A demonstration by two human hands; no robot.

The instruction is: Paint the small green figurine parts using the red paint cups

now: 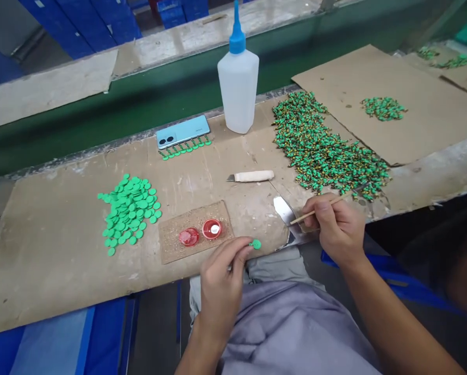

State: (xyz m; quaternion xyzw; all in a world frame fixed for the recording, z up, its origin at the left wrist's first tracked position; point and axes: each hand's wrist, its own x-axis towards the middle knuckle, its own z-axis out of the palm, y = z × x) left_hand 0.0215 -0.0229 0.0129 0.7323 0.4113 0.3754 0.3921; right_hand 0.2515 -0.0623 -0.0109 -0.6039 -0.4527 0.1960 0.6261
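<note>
My left hand (220,276) pinches a small green disc (256,244) between thumb and fingertips at the near edge of the cardboard-covered bench (53,260). My right hand (337,224) is closed on a thin wooden stick (323,205) that slants up to the right, its low end by a metal blade (285,211). Two red caps (200,232) sit on a small cardboard pad just left of my left hand. A pile of green discs (128,211) lies further left. A large heap of small green and yellow pieces (323,148) spreads beyond my right hand.
A white glue bottle with a blue nozzle (238,78) stands at the back. A light blue phone (183,132) lies beside it with a row of green pieces along its near edge. A wrapped-handle knife (252,176) lies mid-bench. Blue crates (81,26) are stacked behind.
</note>
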